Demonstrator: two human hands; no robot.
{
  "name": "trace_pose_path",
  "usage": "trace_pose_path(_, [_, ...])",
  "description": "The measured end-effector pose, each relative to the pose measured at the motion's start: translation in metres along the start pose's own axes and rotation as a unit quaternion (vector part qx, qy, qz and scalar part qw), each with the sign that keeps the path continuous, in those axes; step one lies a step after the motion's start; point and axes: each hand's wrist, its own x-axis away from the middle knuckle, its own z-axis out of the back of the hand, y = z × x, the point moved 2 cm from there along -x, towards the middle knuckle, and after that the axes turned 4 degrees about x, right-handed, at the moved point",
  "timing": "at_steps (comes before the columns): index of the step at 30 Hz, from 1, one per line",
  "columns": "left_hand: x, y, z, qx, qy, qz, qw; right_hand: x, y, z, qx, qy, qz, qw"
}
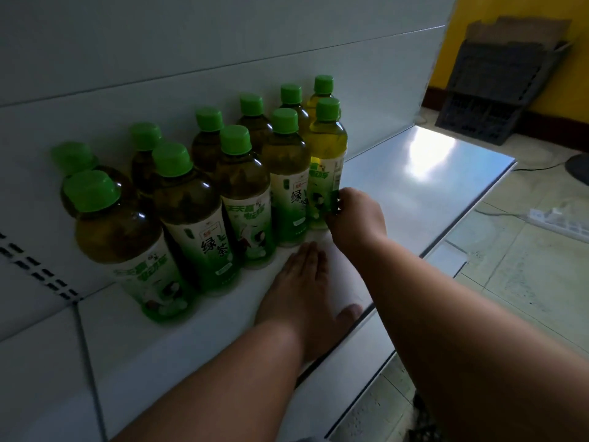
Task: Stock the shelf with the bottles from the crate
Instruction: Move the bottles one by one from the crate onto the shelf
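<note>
Several green-capped tea bottles stand in two rows on the white shelf (414, 186), running from near left to far right. The rightmost front bottle (326, 154) is lit yellow-green. My right hand (353, 218) grips the lower label of that bottle with its fingers curled round it. My left hand (302, 282) lies flat, palm down, on the shelf in front of the bottles, fingers together, holding nothing. The crate is not among the bottles; a dark crate (490, 90) leans against the yellow wall at the far right.
The shelf's back panel (223, 43) rises right behind the bottles. Bare shelf surface stretches right of the last bottle to the shelf end. Beyond it lies a tiled floor with a power strip (557, 218) and cables.
</note>
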Motion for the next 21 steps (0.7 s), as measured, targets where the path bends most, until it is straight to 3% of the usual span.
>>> trace_pose_path(7, [-0.003,-0.002,-0.002,0.004,0.004,0.008,1.0,0.007,0.001,-0.003,-0.123,-0.025,-0.045,0.991])
trace_pose_path(12, [-0.002,-0.002,0.004,0.037,0.006,0.016,0.999,0.054,0.013,0.015,-0.051,-0.007,0.018,0.999])
trace_pose_path(18, [0.008,0.005,0.019,0.015,-0.013,0.028,0.999,0.129,0.038,0.082,0.034,0.003,0.045,0.998])
trace_pose_path(21, [0.021,0.034,0.034,0.005,0.02,-0.027,0.999,0.174,0.06,0.121,0.067,0.019,0.029,0.997])
